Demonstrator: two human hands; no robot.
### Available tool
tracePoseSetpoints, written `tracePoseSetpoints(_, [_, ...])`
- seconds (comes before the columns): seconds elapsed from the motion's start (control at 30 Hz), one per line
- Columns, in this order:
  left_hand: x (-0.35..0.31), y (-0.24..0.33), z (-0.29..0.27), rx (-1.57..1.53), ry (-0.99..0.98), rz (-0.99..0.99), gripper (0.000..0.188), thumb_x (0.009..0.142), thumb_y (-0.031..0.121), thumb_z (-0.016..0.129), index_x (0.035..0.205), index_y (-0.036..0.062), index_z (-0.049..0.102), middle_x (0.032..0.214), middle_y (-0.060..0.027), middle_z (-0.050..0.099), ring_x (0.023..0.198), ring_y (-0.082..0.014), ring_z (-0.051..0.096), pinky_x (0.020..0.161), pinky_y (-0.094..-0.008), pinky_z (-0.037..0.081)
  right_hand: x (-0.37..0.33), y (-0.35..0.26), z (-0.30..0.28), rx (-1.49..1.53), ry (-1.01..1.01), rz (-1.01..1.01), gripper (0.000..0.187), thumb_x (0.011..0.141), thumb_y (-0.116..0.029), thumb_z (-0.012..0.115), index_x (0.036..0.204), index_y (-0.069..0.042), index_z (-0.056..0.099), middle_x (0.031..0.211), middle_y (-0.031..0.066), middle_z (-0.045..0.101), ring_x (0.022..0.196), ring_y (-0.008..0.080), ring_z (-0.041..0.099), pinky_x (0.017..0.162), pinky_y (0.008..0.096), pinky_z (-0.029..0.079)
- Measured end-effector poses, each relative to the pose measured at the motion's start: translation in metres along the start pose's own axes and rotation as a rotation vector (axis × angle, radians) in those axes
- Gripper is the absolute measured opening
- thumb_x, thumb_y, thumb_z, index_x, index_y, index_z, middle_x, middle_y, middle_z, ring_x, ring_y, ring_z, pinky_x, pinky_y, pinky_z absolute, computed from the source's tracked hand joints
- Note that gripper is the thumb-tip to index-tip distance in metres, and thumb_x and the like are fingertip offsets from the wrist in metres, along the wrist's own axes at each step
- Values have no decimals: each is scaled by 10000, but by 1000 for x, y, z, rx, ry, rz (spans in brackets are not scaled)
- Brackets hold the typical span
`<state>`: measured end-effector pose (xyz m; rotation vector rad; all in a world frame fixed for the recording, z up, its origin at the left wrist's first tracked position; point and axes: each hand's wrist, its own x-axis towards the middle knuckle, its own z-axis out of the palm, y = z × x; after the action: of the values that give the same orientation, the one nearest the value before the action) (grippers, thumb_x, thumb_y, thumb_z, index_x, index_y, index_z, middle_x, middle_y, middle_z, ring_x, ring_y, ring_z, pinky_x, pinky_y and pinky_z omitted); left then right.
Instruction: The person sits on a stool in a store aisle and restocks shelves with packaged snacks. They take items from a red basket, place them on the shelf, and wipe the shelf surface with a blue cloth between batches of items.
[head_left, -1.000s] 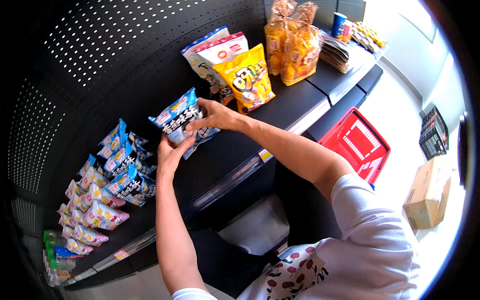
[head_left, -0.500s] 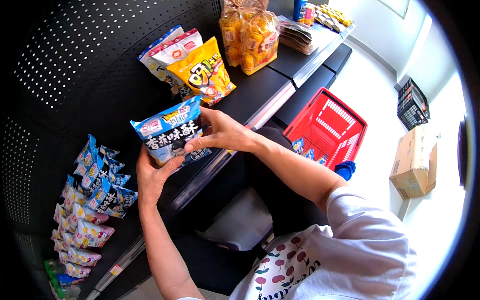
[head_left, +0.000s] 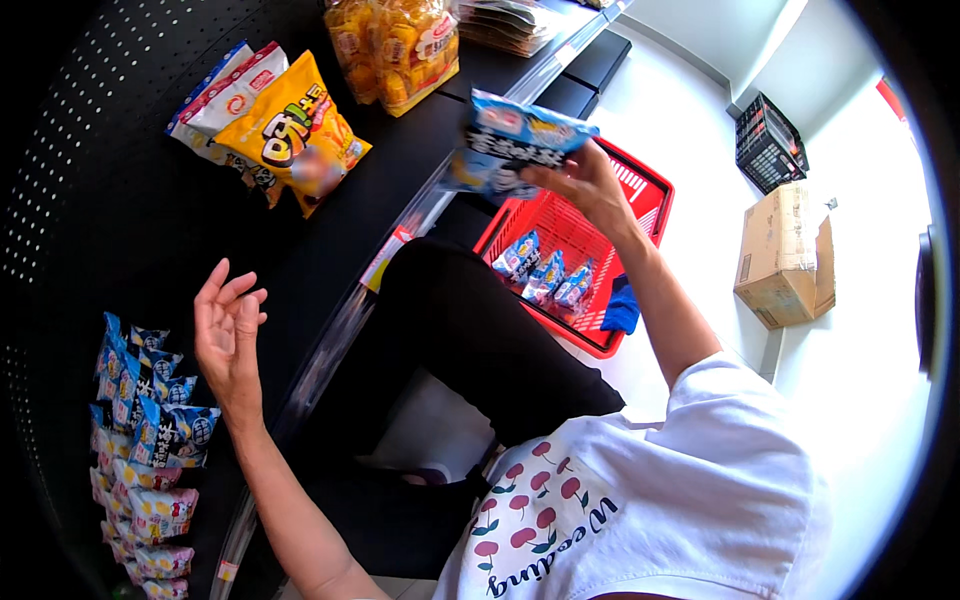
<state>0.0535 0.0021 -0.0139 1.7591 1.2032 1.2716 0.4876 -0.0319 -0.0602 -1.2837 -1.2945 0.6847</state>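
- One blue snack bag (head_left: 505,150) is held in the air by the right hand (head_left: 590,185), at the front edge of the black shelf (head_left: 340,235); in the view it overlaps the upper corner of the red basket (head_left: 562,225). Its left end is blurred.
- Right-hand fingers: pinching the right end of the bag, the thumb and fingers closed on it. Fingertips behind the bag are hidden.
- Left hand (head_left: 232,330): raised over the shelf, palm bare. Fingers are loosely spread and slightly bent.
- Basket: stands on the floor at the person's right. Several blue packets (head_left: 545,277) lie inside; a dark blue cloth (head_left: 621,305) is at its near right corner.
- Nearest to the left hand: a group of blue bags (head_left: 175,432) on the shelf, with white-and-pink bags (head_left: 160,515) directly below them in the view.
- Further along the shelf: a yellow bag (head_left: 295,140) leans in front of white bags (head_left: 225,100); clear packs of yellow items (head_left: 400,55) stand beyond.
- Floor, far right: a cardboard box (head_left: 775,255) near a black crate (head_left: 768,145).
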Motion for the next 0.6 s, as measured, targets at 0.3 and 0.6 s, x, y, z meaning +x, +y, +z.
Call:
tracePoseSetpoints(0.3, [-1,-13,13,18,-49,-49,482,976,299,628,1379,54,529,1090,-113,699,884,-139,693,731,-247,556,-81,202,-103,-428,307,389,582,728,-194,885,1175,2,568,1132,158,694,1056,279,672,924,386,536])
tracePoseSetpoints(0.6, [2,-14,17,21,-36,-109,502,981,321,629,1375,29,520,1013,-100,704,845,-136,688,712,-243,554,-104,289,-99,-501,299,418,581,675,-186,867,1158,-24,587,1055,193,687,998,320,677,864,405,533])
